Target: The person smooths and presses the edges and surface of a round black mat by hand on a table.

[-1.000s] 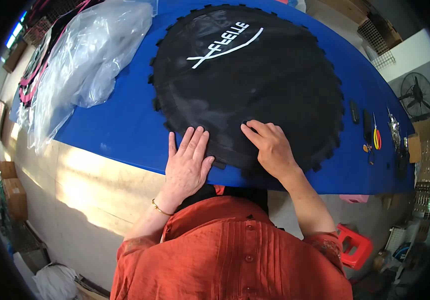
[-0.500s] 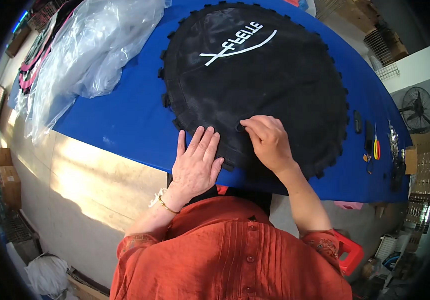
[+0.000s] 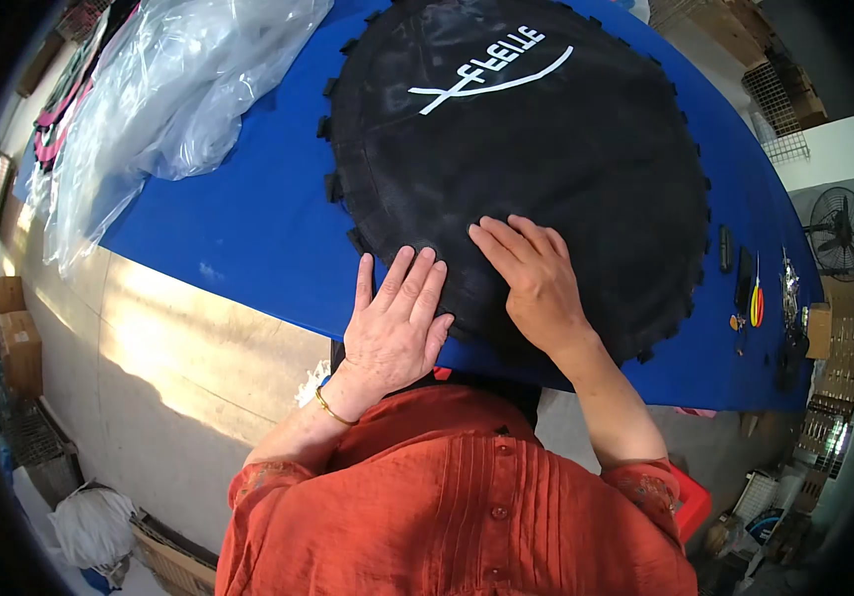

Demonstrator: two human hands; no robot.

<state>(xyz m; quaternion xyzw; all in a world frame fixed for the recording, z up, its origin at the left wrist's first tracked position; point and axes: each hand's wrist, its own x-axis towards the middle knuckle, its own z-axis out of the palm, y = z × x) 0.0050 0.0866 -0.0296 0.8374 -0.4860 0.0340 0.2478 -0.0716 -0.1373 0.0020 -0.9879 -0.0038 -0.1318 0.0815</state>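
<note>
A round black trampoline mat (image 3: 606,199) with short tabs along its edge lies on the blue-covered table (image 3: 218,238). White lettering (image 3: 501,65) is printed on its far part. My left hand (image 3: 394,323) rests flat over the mat's near-left edge, fingers spread and pointing away from me. To its right, my right hand (image 3: 536,278) lies palm down on the black fabric, its fingers stretched out. Neither hand appears to grip anything. What lies under the right palm is hidden.
Crumpled clear plastic sheeting (image 3: 188,89) covers the table's left end. Small tools, including a red-and-yellow-handled one (image 3: 757,303), lie at the right end. A black fan (image 3: 840,233) stands beyond. A red stool (image 3: 692,507) is beside me on the right.
My right hand has gone from pinching a small dark ring-like piece on the mat to lying with fingers extended. The left hand stays in place. The view has shifted slightly.
</note>
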